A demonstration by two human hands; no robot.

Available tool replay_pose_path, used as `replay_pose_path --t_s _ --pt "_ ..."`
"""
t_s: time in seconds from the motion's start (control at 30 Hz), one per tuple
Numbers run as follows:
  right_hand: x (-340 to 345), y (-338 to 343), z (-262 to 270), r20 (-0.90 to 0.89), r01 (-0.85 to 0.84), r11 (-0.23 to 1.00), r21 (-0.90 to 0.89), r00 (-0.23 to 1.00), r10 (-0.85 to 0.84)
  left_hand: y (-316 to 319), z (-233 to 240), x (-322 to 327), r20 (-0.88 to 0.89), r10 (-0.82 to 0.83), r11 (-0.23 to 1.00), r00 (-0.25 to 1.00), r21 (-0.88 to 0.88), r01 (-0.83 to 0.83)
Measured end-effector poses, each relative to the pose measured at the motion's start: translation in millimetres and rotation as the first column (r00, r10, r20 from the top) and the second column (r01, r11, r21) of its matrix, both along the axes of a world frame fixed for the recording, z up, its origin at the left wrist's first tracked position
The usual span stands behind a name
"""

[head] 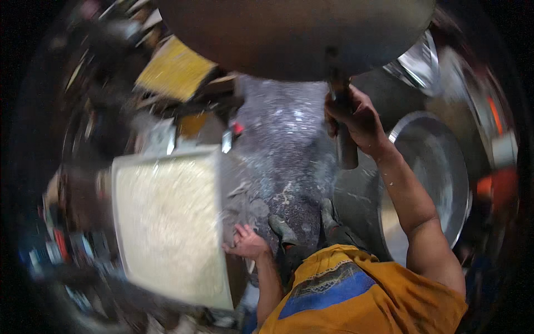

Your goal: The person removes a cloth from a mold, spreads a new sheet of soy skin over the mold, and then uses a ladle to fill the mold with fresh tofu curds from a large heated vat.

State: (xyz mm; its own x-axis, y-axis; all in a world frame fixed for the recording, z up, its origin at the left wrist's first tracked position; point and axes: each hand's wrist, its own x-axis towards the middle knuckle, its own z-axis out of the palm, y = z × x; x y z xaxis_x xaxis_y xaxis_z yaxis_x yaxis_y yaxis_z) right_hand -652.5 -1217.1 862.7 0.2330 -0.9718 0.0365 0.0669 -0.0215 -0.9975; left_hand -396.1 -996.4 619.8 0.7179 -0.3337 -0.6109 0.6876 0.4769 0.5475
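My right hand (361, 119) is wrapped around the thick handle (347, 146) of a large round dark pan-like tool (292, 37), which is raised at the top of the view. The top of the round part is cut off by the picture's edge. On the left stands a rectangular tub (219, 183), filled nearly to its rim with a pale, crumbly or shredded mass (171, 225). Beside the tub's right edge is my left hand (250, 244), fingers spread and holding nothing. Its fingertips reach the rim; whether they touch it is unclear.
A wide metal basin (465, 188) with some pale contents stands to my right, partly behind my forearm. Between tub and basin runs a wet, glistening floor (288, 125), where my boots (283, 229) stand. A yellow panel (177, 69) lies at the upper left among blurred clutter.
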Motion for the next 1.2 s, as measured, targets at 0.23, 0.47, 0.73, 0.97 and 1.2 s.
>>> replay_pose_path --t_s 0.23,0.47,0.73,0.97,1.2 --pt "-263.2 109.0 -148.6 -0.082 0.480 0.657 0.581 0.838 -0.539 -89.7 5.9 -136.4 0.377 -0.903 0.379 0.205 0.476 0.794" --pt "-391.6 221.9 -398.6 -0.244 0.680 0.137 0.720 0.434 -0.867 -90.7 -13.5 -318.2 0.217 -0.420 -0.125 -0.881 0.948 0.293" --pt "-450.2 187.5 -623.4 -0.862 0.956 -0.233 0.176 0.035 -0.505 -182.7 -27.7 -403.8 0.297 -0.398 0.231 -0.868 0.948 0.219" --pt "-434.2 185.4 -780.6 -0.816 0.867 0.261 0.425 0.492 -0.305 -184.7 -26.5 -407.7 0.018 -0.321 0.395 -0.947 0.911 -0.116" --pt "-416.9 223.9 -811.7 -0.431 0.286 0.537 0.794 0.887 0.165 -176.8 -27.7 -398.3 -0.023 -0.330 0.456 -0.944 0.871 -0.180"
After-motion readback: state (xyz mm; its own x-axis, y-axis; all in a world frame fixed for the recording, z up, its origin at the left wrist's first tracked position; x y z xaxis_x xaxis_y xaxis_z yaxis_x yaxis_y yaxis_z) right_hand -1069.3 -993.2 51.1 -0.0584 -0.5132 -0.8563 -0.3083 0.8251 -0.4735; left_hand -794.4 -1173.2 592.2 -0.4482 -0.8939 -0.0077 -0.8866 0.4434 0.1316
